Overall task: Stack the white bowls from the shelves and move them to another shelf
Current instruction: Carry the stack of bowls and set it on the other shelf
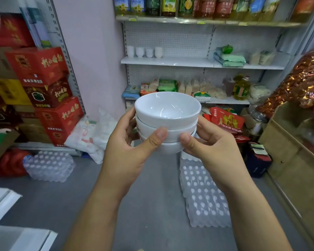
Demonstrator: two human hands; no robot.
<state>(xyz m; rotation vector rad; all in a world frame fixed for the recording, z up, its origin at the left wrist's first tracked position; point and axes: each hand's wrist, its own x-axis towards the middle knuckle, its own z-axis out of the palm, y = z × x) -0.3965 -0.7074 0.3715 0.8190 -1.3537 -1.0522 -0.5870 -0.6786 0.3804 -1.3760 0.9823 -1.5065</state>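
Head view: glossy round white bowls [168,122] stacked, nested, in left hand [129,153] and right hand [208,149] grip.

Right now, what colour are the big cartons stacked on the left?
Mostly red with gold print, in the head view: cartons.

The stacked white bowls [168,113] look glossy and smooth (light glints inside), against matt perforated shelf backing [170,38].

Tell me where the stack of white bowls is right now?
The stack of white bowls sits mid-frame, held in the air between the left hand and right hand, in front of the shelves.
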